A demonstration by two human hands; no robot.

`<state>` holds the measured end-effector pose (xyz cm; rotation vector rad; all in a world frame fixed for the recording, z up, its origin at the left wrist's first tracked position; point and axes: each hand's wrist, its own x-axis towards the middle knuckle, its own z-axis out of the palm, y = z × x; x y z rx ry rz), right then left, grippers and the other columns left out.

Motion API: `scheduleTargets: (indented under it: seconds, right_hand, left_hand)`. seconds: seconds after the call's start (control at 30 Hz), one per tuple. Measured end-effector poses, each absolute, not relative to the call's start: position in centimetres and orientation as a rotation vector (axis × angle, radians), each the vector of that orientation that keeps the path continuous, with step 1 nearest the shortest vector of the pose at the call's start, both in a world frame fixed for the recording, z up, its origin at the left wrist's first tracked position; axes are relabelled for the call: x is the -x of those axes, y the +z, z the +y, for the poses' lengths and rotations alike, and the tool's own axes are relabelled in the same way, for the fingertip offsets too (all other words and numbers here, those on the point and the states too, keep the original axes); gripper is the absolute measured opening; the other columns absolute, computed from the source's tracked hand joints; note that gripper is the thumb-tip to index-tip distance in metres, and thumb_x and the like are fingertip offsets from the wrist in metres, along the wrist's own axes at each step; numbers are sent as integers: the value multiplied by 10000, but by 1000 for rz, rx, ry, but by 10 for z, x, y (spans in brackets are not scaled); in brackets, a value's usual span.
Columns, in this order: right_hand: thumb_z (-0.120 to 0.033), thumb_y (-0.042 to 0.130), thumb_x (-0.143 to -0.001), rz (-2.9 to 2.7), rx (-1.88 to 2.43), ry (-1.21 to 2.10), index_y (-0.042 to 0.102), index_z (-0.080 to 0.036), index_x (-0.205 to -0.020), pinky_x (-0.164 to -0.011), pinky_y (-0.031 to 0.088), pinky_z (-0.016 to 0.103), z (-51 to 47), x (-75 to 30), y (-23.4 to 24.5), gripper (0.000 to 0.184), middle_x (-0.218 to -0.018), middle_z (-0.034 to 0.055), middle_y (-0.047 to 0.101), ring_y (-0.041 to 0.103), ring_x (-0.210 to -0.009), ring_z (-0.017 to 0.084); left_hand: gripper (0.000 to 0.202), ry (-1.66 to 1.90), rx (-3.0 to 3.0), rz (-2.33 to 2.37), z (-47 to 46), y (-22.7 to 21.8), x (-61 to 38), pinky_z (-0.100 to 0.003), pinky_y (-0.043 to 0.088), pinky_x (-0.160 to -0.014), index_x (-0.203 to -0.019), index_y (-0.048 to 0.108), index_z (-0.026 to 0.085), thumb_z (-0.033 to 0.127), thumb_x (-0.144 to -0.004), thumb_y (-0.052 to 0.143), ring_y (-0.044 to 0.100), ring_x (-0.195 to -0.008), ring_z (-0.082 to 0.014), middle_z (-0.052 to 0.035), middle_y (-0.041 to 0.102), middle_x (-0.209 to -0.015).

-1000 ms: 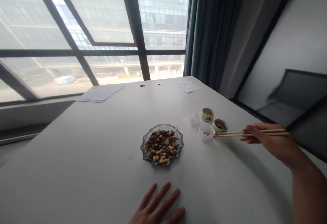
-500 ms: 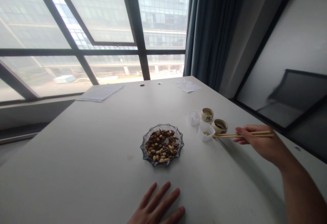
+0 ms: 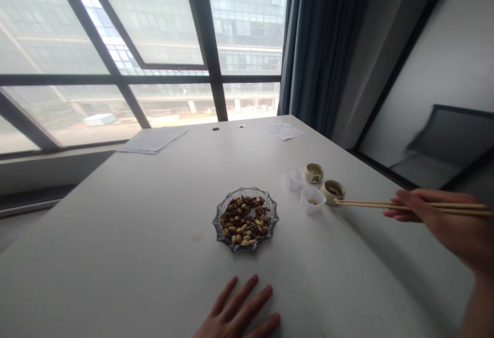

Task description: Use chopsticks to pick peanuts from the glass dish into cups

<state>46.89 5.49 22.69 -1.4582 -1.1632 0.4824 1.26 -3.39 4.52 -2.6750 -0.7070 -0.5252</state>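
Note:
A glass dish (image 3: 218,213) heaped with mixed nuts and seeds sits mid-table. My left hand (image 3: 239,315) lies flat on the white table (image 3: 127,235) near the front edge, fingers spread and empty. My right hand (image 3: 443,222) at the right grips a pair of wooden chopsticks (image 3: 370,204). Their tips reach the rim of a small beige ceramic cup (image 3: 333,191). Beside that cup stands a small clear plastic cup (image 3: 312,200) with a few pieces inside. Behind are a second plastic cup (image 3: 294,178) and a second beige cup (image 3: 314,173).
A stack of papers (image 3: 152,140) lies at the far left of the table and loose sheets (image 3: 285,131) at the far right. Large windows and a dark curtain (image 3: 320,45) stand behind. A black chair (image 3: 443,142) is to the right.
My right hand drew back to the right with the chopsticks. Their tips moved from over the near plastic cup to the beige cup's rim. My left hand stayed put.

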Motion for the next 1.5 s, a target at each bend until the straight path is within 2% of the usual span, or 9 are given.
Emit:
scheduleTargets:
  seconds: [0.1, 0.2, 0.3, 0.4, 0.67, 0.87, 1.03, 1.27, 1.5]
  right_hand:
    - [-528, 878, -853, -1096, 1450, 348, 825, -263, -846, -661, 752, 385, 54, -464, 231, 270, -777, 77, 832, 828, -641, 295]
    - [-529, 835, -921, -1061, 1282, 285, 801, -243, -871, -741, 748, 404, 77, -450, 216, 293, -788, 63, 827, 826, -648, 265]
    - [-563, 855, -887, -1055, 1184, 320, 783, -169, -836, -708, 737, 387, 110, -433, 192, 403, -797, 94, 827, 835, -678, 266]
    - [-599, 883, -834, -1074, 1153, 410, 768, -149, -814, -685, 721, 339, 132, -425, 175, 464, -768, 102, 820, 839, -691, 258]
    - [-584, 830, -908, -1009, 1092, 369, 782, -168, -861, -664, 712, 329, 117, -416, 183, 421, -812, 78, 825, 834, -697, 237]
    - [-541, 798, -957, -1217, 996, 667, 838, -189, -894, -607, 708, 360, 86, -357, 186, 359, -778, 92, 837, 831, -673, 268]
    - [-552, 739, -1000, -1415, 945, 922, 843, -189, -873, -594, 692, 333, 74, -318, 167, 398, -784, 99, 843, 819, -658, 247]
    - [-562, 728, -1006, -1467, 968, 944, 846, -180, -877, -605, 686, 317, 78, -308, 146, 420, -797, 106, 846, 808, -644, 235]
    - [-603, 733, -986, -1390, 1072, 945, 842, -184, -885, -644, 695, 339, 71, -303, 150, 445, -758, 101, 838, 819, -651, 259]
  left_hand:
    - [509, -518, 2663, -711, -33, 44, -13, -578, 47, -1366, -1648, 529, 365, 466, -1158, 624, 299, -1671, -319, -23, 427, -1763]
    - [507, -525, 2646, -709, -33, 48, -13, -582, 40, -1368, -1675, 490, 372, 454, -1181, 572, 307, -1668, -314, -17, 437, -1758]
    - [499, -494, 2652, -702, -34, 60, -14, -566, 40, -1372, -1677, 490, 372, 445, -1187, 556, 353, -1651, -297, -15, 449, -1751]
    - [525, -403, 2667, -708, -35, 74, -15, -546, 19, -1371, -1674, 493, 379, 437, -1166, 613, 345, -1656, -280, -5, 453, -1748]
    - [523, -417, 2714, -718, -38, 79, -15, -520, 71, -1367, -1627, 562, 359, 441, -1127, 691, 282, -1679, -269, -21, 454, -1743]
    - [567, -367, 2734, -742, -41, 77, -14, -550, 79, -1352, -1671, 499, 363, 388, -1137, 685, 380, -1640, -282, -19, 453, -1745]
    - [589, -372, 2719, -760, -41, 78, -16, -541, 157, -1364, -1667, 498, 377, 323, -1123, 717, 433, -1614, -277, -10, 452, -1747]
    - [555, -367, 2707, -766, -42, 78, -17, -545, 207, -1364, -1652, 518, 382, 328, -1131, 703, 489, -1574, -284, -10, 495, -1723]
    - [556, -326, 2678, -765, -43, 71, -16, -568, 222, -1353, -1675, 479, 405, 360, -1152, 663, 520, -1548, -287, 14, 467, -1739]
